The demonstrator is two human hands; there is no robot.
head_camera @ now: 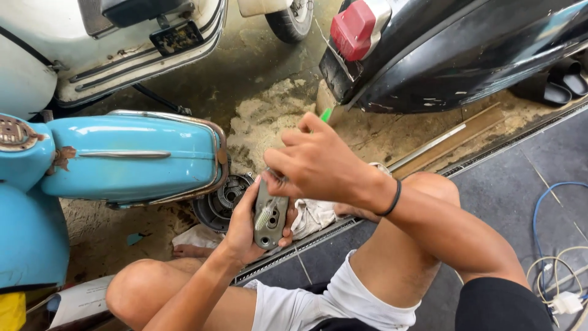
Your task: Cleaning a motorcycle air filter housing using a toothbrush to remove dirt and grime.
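Grey metal engine part (270,216) sits cupped face-up in the left hand (244,228) above the knees, steadied so the right hand (315,164), fingers closed round a green-handled toothbrush (264,214), can press its bristles on, rag (311,216) below.

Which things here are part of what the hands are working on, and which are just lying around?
In use:
- left hand holding a grey metal part
- right hand scrubbing it with a green-handled toothbrush
- white rag under the part

Lying about:
- round dark engine part on the floor
- blue scooter
- black scooter
- dark sandals
- blue and white cables
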